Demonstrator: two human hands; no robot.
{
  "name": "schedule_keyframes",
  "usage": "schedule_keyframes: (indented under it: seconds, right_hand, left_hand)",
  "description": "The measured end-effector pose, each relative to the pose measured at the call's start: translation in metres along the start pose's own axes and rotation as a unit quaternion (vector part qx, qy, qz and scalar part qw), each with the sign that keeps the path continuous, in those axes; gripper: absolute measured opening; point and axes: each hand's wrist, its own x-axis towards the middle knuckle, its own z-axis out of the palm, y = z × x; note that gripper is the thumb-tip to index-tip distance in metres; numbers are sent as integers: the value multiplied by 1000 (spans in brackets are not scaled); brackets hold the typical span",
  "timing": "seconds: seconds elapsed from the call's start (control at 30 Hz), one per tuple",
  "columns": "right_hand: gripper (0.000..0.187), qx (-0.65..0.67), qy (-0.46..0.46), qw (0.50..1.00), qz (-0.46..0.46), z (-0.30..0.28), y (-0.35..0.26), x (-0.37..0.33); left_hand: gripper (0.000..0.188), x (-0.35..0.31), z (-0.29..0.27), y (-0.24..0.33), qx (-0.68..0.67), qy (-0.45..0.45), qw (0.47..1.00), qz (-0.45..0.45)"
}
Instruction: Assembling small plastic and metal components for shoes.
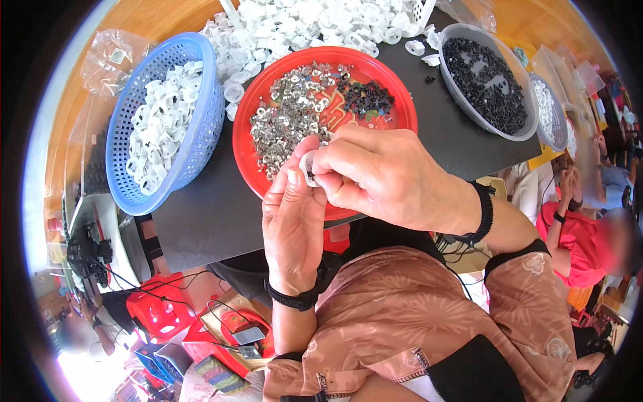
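Both hands meet over the near edge of a red round tray (244,144). A small white plastic part (309,169) is pinched between the thumb and fingers of my left hand (292,221). My right hand (385,174) closes its thumb and fingertips on the same part from the right; whether a smaller piece sits in those fingertips is hidden. In the tray lie many small silvery metal pieces (288,110) on the left and a patch of small black pieces (368,98) at the back right.
Left of the tray, a blue perforated basket (213,107) holds white plastic parts. A heap of similar parts (301,25) covers the table's far side. At right stands a clear tub (526,80) of black pieces. The dark table (201,231) ends before my lap. Other people sit at far right and lower left.
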Motion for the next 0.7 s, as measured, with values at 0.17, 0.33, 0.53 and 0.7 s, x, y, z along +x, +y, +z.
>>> schedule_keyframes:
  seconds: [0.17, 0.33, 0.53, 0.7]
  right_hand:
    - [20, 3, -11, 999, -35, -1, 6, 1]
    - [20, 52, -26, 998, -22, -4, 8, 4]
    - [20, 75, -33, 996, -24, 0, 11, 8]
    - [9, 14, -49, 999, 7, -6, 2, 6]
  left_hand:
    - [43, 1, 5, -1, -41, 35, 999, 0]
    - [42, 2, 2, -1, -78, 17, 997, -22]
    - [40, 4, 2, 1, -101, 24, 995, -12]
    - [35, 4, 4, -3, -49, 18, 999, 17]
